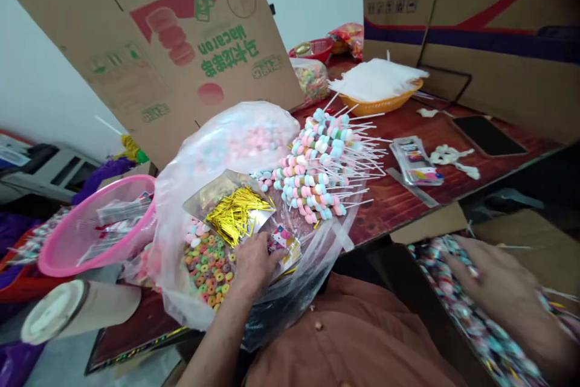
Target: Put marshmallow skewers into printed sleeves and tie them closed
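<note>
Resting at the mouth of a silver pouch (pixel 197 200), the left hand (pixel 256 257) was just beside the gold ties (pixel 238 215) and over the edge of a printed packet (pixel 292 248). Its thumb stood a narrow gap from the fingers; whether that grip pinched anything, I could not tell. The right hand (pixel 493 284), blurred, lay over wrapped skewers (pixel 448 293) in a cardboard box (pixel 539 248); its grip could not be read either. The step in hand seemed to be reaching at both spots at once, and the next move probably called for a light touch, since the ties lay tangled and thin.

Nearby, glossy cereal rings (pixel 211 266) filled a crinkled clear bag (pixel 240 115), with bare skewers (pixel 312 175) of soft pastel beads piled at its far side. Beyond were a pink mesh basket (pixel 52 254) and the red, wood-grained bench (pixel 376 215).
</note>
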Motion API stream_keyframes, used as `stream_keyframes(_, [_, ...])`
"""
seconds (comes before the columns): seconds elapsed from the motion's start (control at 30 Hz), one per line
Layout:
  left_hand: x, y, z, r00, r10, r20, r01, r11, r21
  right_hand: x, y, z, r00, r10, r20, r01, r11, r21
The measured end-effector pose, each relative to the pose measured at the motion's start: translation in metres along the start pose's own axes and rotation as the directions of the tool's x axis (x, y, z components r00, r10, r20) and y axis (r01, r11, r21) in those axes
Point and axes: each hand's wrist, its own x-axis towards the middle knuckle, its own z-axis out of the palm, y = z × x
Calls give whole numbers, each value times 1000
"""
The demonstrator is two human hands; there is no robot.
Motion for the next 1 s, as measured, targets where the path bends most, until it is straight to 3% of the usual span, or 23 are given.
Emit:
stream_keyframes(0.07, [-1,-3,0,999,-33,13,34,992,-118,14,-38,22,998,-57,-16,56,997,-52])
stream_keyframes(0.23, [-8,-23,-3,998,53,-34,-62,924,-376,70,-157,61,957,-283,70,247,914,322])
stream_keyframes(0.33, [-15,-28,-12,987,53,-153,-113,900,-420,94,-204,81,936,-328,130,242,865,440])
stream_keyframes(0.43, [-23,-27,-25,945,143,-295,-281,816,-505,106,-232,98,895,-368,253,148,779,609])
stream_keyframes(0.5, [-28,-27,-32,935,182,-305,-325,784,-529,108,-241,105,867,-353,351,6,712,702])
stream_keyframes(0.63, [-32,-24,-31,964,130,-233,-243,788,-566,109,-241,105,843,-227,487,-233,662,712])
stream_keyframes(0.73, [-30,-20,-26,979,98,-179,-196,689,-698,110,-232,95,824,-211,525,-285,647,708])
stream_keyframes(0.83, [-29,-18,-25,976,202,-86,-188,563,-805,107,-223,87,768,-312,560,-307,587,749])
stream_keyframes(0.9, [-31,-16,-26,968,245,-52,-178,525,-833,101,-219,86,743,-303,597,-362,568,739])
stream_keyframes(1.0, [-34,-11,-23,968,243,-68,-200,571,-796,90,-216,89,788,-210,578,-350,620,702])
